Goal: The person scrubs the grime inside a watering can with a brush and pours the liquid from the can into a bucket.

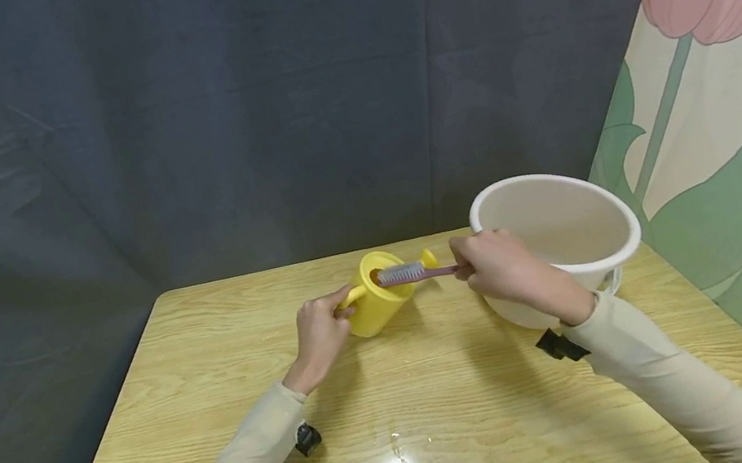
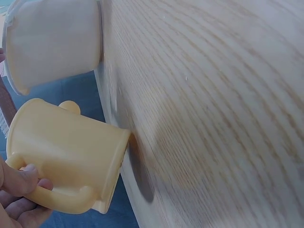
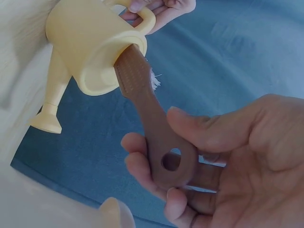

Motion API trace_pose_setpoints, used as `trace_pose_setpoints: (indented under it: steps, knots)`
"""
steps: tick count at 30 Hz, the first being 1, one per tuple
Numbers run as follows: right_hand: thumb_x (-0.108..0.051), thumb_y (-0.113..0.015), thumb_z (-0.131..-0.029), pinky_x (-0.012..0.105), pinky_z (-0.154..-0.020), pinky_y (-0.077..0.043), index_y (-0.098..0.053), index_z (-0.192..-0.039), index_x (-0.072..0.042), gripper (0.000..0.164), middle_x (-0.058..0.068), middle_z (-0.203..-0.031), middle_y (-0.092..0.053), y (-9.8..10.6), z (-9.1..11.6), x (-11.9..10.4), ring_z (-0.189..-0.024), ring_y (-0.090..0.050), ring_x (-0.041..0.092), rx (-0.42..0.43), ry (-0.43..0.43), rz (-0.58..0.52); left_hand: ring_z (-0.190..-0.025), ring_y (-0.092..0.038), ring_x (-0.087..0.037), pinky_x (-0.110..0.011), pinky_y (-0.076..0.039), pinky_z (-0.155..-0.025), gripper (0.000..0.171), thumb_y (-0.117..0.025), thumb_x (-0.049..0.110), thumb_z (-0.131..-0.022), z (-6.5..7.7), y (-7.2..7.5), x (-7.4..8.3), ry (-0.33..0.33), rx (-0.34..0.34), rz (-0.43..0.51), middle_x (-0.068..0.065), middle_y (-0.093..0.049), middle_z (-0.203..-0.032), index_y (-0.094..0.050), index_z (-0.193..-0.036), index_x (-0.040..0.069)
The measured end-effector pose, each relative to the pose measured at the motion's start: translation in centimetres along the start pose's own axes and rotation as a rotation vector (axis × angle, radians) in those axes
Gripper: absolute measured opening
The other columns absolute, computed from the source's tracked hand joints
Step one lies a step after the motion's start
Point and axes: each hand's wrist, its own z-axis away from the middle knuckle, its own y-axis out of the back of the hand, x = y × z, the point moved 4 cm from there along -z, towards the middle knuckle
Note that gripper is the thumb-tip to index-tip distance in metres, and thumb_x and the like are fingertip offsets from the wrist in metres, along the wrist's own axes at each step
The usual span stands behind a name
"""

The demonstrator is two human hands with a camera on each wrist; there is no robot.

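The watering can (image 1: 381, 302) is small, yellow plastic, with a loop handle on one side and a short spout ending in a flared tip on the other. It is tilted on the table (image 1: 443, 384), just left of the basin, its open mouth turned up and toward the person. The left hand (image 1: 320, 333) pinches the loop handle between thumb and curled fingers. The right hand (image 1: 500, 268) holds a brush (image 1: 415, 272) by its handle end, thumb pressed over the top and fingers curled beneath (the handle has a hole near that end). The brush is brownish-pink with pale bristles; its head lies at the can's mouth, and the right wrist view shows it reaching into the opening.

The basin (image 1: 557, 228) is white, round and deep. It stands at the table's far right, just behind the right hand. What the can holds cannot be told.

The table is light wood-grain with a glossy patch of glare near the front. A dark curtain (image 1: 208, 111) hangs behind; at right stands a wall panel (image 1: 728, 102) painted with a pink tulip.
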Motion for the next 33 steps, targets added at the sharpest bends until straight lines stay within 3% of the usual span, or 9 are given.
trace_pose_setpoints:
  steps: [8, 16, 26, 33]
  knots:
    - [-0.002, -0.073, -0.084, 0.038, -0.055, -0.046, -0.065, -0.087, -0.009, 0.011, 0.001, -0.076, -0.063, -0.9, 0.4, -0.1, -0.063, -0.054, 0.02, -0.023, 0.06, 0.08, -0.049, -0.043, -0.006, -0.024, -0.042, -0.05, 0.036, -0.074, -0.012, -0.078, 0.1, -0.1, 0.0, 0.007, -0.017, -0.001, -0.017, -0.073, -0.098, -0.072, -0.113, -0.004]
    - [0.002, -0.069, -0.08, 0.038, -0.052, -0.046, -0.059, -0.072, -0.009, 0.016, 0.004, -0.068, -0.053, -2.2, 0.6, -0.8, -0.06, -0.052, 0.023, -0.034, 0.069, 0.182, -0.049, -0.046, -0.008, -0.023, -0.042, -0.049, 0.035, -0.072, -0.013, -0.08, 0.0, -0.1, 0.0, 0.024, -0.036, -0.004, -0.018, -0.073, -0.1, -0.071, -0.114, -0.004]
    - [-0.002, -0.074, -0.074, 0.034, -0.05, -0.044, -0.055, -0.074, -0.009, 0.021, 0.003, -0.07, -0.051, -4.1, 0.4, -0.4, -0.061, -0.051, 0.022, -0.04, 0.031, 0.078, -0.053, -0.055, -0.011, -0.03, -0.052, -0.053, 0.036, -0.076, -0.009, -0.079, 0.2, -0.3, 0.1, -0.008, -0.027, -0.051, -0.018, -0.073, -0.097, -0.071, -0.114, -0.004]
    - [-0.004, -0.074, -0.076, 0.029, -0.049, -0.041, -0.055, -0.076, -0.009, 0.019, 0.0, -0.068, -0.05, -5.1, 0.5, -0.1, -0.059, -0.049, 0.018, -0.054, 0.032, -0.024, -0.068, -0.07, -0.02, -0.037, -0.058, -0.062, 0.032, -0.075, -0.009, -0.079, 0.3, -0.2, 0.3, -0.058, -0.015, -0.059, -0.018, -0.074, -0.095, -0.072, -0.111, -0.005]
